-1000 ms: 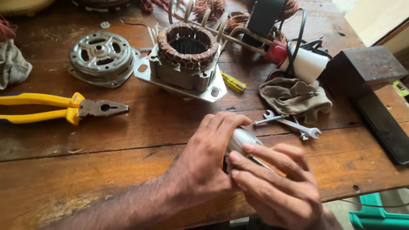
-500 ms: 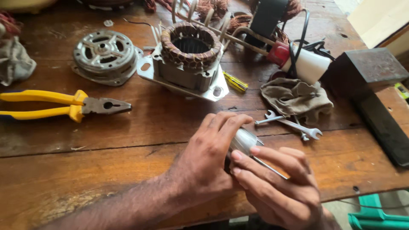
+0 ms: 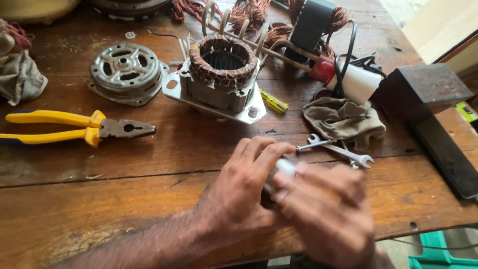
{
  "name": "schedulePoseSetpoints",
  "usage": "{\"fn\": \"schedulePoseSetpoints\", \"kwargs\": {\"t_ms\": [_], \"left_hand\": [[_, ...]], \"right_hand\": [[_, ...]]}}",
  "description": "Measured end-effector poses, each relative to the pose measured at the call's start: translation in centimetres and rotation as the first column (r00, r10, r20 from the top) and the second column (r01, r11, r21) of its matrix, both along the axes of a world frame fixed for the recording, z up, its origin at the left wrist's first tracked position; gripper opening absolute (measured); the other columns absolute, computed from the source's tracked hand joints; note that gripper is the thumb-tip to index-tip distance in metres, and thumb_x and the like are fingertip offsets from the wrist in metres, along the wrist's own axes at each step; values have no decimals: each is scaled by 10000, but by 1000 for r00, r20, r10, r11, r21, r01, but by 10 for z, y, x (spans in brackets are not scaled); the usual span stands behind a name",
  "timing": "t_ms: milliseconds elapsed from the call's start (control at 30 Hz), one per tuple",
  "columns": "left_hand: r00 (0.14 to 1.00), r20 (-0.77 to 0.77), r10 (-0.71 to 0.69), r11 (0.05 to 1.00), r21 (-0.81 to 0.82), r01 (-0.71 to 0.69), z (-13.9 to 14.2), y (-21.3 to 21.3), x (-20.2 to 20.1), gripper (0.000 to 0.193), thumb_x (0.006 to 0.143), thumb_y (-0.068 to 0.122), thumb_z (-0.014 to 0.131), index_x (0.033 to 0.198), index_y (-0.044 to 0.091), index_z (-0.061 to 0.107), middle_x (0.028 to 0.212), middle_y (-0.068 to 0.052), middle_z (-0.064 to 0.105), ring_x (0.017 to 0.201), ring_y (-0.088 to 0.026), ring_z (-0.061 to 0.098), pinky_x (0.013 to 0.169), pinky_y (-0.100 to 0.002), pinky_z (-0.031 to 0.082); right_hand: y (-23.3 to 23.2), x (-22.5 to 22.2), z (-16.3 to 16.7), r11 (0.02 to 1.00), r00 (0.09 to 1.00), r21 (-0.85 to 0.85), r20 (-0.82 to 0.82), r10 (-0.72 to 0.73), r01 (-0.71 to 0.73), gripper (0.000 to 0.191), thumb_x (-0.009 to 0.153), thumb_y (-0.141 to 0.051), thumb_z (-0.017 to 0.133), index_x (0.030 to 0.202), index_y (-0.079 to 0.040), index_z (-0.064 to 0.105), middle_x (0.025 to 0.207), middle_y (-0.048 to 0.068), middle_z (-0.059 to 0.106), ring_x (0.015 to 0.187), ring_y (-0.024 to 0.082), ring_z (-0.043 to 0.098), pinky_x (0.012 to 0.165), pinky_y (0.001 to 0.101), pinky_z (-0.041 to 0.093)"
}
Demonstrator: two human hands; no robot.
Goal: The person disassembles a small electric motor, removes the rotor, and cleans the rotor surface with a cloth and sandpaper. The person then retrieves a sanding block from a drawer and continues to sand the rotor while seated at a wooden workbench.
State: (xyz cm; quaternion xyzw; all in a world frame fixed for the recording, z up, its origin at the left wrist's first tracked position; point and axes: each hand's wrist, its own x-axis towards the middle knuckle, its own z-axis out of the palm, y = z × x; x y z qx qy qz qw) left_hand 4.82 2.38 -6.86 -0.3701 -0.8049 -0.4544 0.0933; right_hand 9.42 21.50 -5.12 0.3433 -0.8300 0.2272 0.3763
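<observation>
At the near edge of the wooden worktop (image 3: 99, 199), my left hand (image 3: 244, 194) wraps its fingers (image 3: 259, 149) around a small silvery metal part (image 3: 283, 170), mostly hidden. My right hand (image 3: 328, 214) is blurred; its fingers rest on the same part, grip uncertain. Just beyond lie two small spanners (image 3: 343, 152), touching a crumpled rag (image 3: 343, 122). Farther back stands a motor stator with copper windings (image 3: 221, 74), a metal end cover (image 3: 124, 69) beside it. Yellow-handled pliers (image 3: 74, 127) lie well to the left. A dark block (image 3: 423, 89) sits right.
</observation>
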Motion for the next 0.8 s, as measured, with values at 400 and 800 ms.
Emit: {"fn": "schedulePoseSetpoints", "kwargs": {"t_ms": [400,800], "left_hand": [[1000,-3,-14,1000,-5,14,-1,-1,-1,803,694,314,841,1372,38,511,1294,-193,537,1251,-376,520,1080,-488,473],[997,-66,-44,999,-28,42,-8,4,-5,844,752,344,845,1436,37,457,1267,-171,593,1186,-317,613,1055,-468,525]], "right_hand": [[0,-2,0,1000,998,-3,68,-5,5,183,877,-65,720,1053,-19,740,1111,106,758,1171,298,657,975,435,521],[2,4,1,997,984,-52,172,-47,57,197,926,-9,754,1120,-38,738,1180,104,758,1198,294,669,997,382,531]]}}
